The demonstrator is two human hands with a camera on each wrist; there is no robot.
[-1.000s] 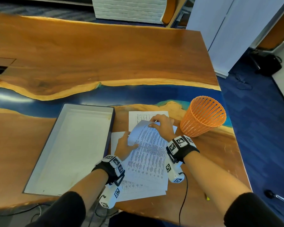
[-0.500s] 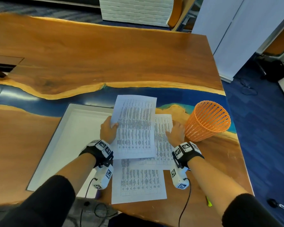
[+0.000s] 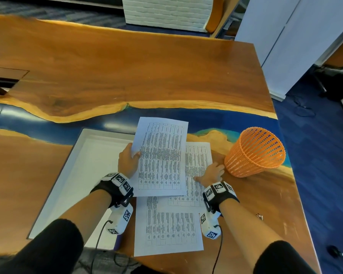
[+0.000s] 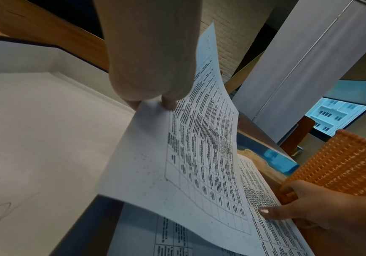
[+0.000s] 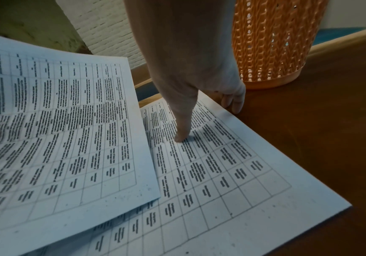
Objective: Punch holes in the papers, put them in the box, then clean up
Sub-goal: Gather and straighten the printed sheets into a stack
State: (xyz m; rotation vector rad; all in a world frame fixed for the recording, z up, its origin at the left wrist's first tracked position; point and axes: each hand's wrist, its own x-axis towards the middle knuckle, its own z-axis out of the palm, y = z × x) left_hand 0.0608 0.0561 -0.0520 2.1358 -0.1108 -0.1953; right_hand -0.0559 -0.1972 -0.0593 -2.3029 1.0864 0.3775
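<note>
Head view: white box (image 3: pixel 83 165) at 9 o'clock, orange basket (image 3: pixel 254 153) at 3. Lifted sheet (image 3: pixel 162 157) at centre, pinched at its left edge by left hand (image 3: pixel 128 161); probably light, floppy, best held by an edge. Right hand (image 3: pixel 211 173) flat, fingers straight, pressing lying sheet (image 3: pixel 198 167).

Right hand (image 5: pixel 197 83) thumb pressed flat on printed table sheet (image 5: pixel 232 173) lying on wooden table (image 5: pixel 330 138), fingertips at its far edge, raised sheet (image 5: pixel 57 138) overlapping at left, orange mesh basket (image 5: pixel 271 43) behind
</note>
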